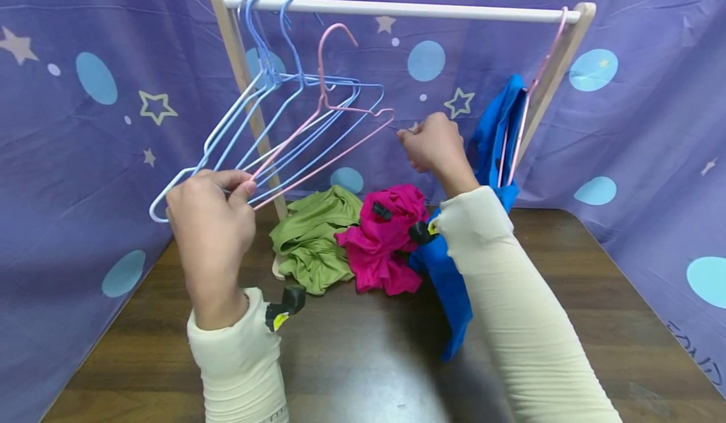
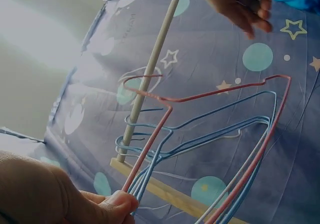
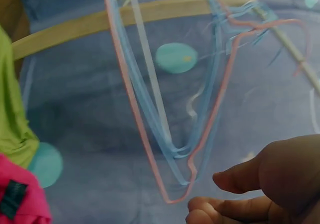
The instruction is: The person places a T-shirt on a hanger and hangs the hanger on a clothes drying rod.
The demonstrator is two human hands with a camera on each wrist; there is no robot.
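Observation:
My left hand (image 1: 212,227) pinches one lower corner of a pink hanger (image 1: 321,73) between thumb and fingers. Its hook is off the rail, pointing up in front of the blue hangers (image 1: 263,51). In the left wrist view, the blue hangers and a white one run close behind the pinched corner. My right hand (image 1: 437,149) is just beyond the pink hanger's other end, holding nothing. The right wrist view shows that thumb and the fingers (image 3: 205,206) apart, close to the hanger's notched tip.
A wooden rack carries a white rail (image 1: 408,10). At its right end, a blue garment (image 1: 493,133) hangs with another pink hanger (image 1: 524,104), trailing onto the brown table (image 1: 351,360). Green (image 1: 317,240) and magenta (image 1: 391,240) garments lie crumpled beneath. A patterned curtain (image 1: 187,51) surrounds everything.

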